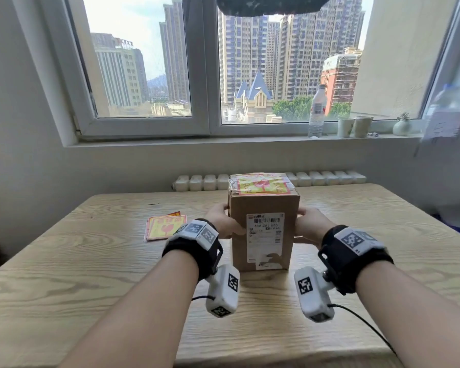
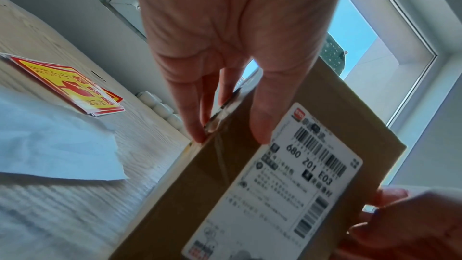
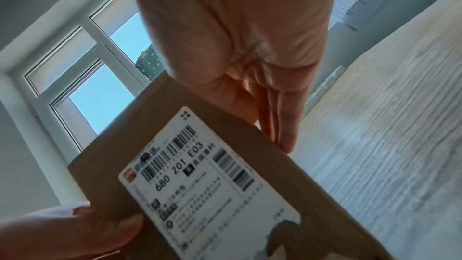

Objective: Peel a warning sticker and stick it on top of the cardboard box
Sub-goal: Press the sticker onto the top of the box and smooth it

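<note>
near table edge: wooden table [image 1: 64, 301] front edge runs along the bottom of the head view, forearms cross over it; bare wood either side of the arms
left hand: left hand [image 1: 223, 221] on the left side of the cardboard box [image 1: 263, 208], thumb on the front face, fingers [image 2: 190, 110] straight along the side at the taped corner (holding, not loose)
right hand: right hand [image 1: 308, 227] on the box's right side, thumb over the front edge, fingers [image 3: 285, 126] straight down the side wall; box is gripped between the two hands
box place: centre of the head view, mid-table, upright on its narrow end; bottom edge looks to sit on the table, cannot tell if lifted
box look: brown, tall; white shipping label [image 1: 264, 237] on the near face with barcode and "680 Z01 E03", lower part of label torn; clear tape at the upper corners
top sticker: yellow and red warning sticker [image 1: 260, 185] lies flat on the box top, covers most of it
sticker stack: pile of same stickers [image 1: 161, 227] on the table, left of centre, near the left wrist, apart from the box
white sheet: white paper [image 2: 57, 145] on the table in the left wrist view only (left of frame)
free room: open wood right of the box out to the right table edge; far left corner also bare
far edge: table back edge meets a white radiator [image 1: 329, 177] under the windowsill [image 1: 223, 140]
sill: bottle [image 1: 317, 112], two cups [image 1: 353, 126], small vase [image 1: 401, 126] at upper right
</note>
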Action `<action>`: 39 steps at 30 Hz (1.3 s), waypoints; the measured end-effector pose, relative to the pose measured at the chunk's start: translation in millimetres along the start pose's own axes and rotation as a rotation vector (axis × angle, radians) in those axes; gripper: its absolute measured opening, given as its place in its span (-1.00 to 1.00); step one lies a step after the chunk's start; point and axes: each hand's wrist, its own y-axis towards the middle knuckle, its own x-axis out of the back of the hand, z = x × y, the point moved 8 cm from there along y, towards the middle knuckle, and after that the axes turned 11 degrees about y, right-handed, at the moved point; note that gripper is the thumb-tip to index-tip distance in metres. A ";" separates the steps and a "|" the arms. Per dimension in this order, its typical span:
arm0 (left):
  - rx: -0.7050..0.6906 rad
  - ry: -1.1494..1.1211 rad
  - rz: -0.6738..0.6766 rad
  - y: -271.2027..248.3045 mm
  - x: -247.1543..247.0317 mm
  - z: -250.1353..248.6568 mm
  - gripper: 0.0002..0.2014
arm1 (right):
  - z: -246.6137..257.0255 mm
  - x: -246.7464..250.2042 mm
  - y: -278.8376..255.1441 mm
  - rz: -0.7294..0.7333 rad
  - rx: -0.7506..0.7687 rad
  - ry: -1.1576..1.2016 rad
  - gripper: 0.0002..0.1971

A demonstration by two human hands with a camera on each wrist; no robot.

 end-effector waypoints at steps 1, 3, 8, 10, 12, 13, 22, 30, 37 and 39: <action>-0.019 0.007 -0.017 6.0 0.1 -2.0 -0.41 | 1.9 -1.1 5.3 -0.001 0.016 -0.020 -0.56; -0.045 0.016 -0.049 20.2 1.3 -4.5 -0.40 | 5.5 -3.6 17.8 -0.002 0.049 -0.064 -0.47; -0.089 0.052 -0.083 56.9 3.2 -13.4 -0.47 | 13.9 -6.6 55.3 -0.012 0.090 -0.086 -0.46; -0.099 0.068 -0.088 73.0 4.9 -17.3 -0.47 | 16.0 -6.3 70.4 -0.014 0.097 -0.074 -0.50; -0.103 0.068 -0.090 88.0 6.6 -20.8 -0.48 | 17.0 -5.6 85.6 -0.018 0.100 -0.065 -0.52; -0.104 0.065 -0.096 94.6 8.0 -22.2 -0.47 | 18.1 -5.8 92.3 -0.023 0.105 -0.064 -0.53; -0.116 0.017 -0.109 128.4 10.9 -23.4 -0.45 | 11.5 -8.7 129.8 -0.043 0.139 -0.103 -0.53; -0.098 0.069 -0.205 116.1 13.6 -16.2 -0.46 | 18.2 -12.9 114.6 -0.016 0.145 -0.161 -0.59; -0.076 0.162 -0.183 81.4 14.1 -28.3 -0.41 | 31.9 -11.7 78.7 -0.007 0.157 -0.182 -0.49; -0.067 0.175 -0.183 70.3 15.2 -31.7 -0.40 | 36.3 -9.0 66.8 -0.020 0.160 -0.185 -0.47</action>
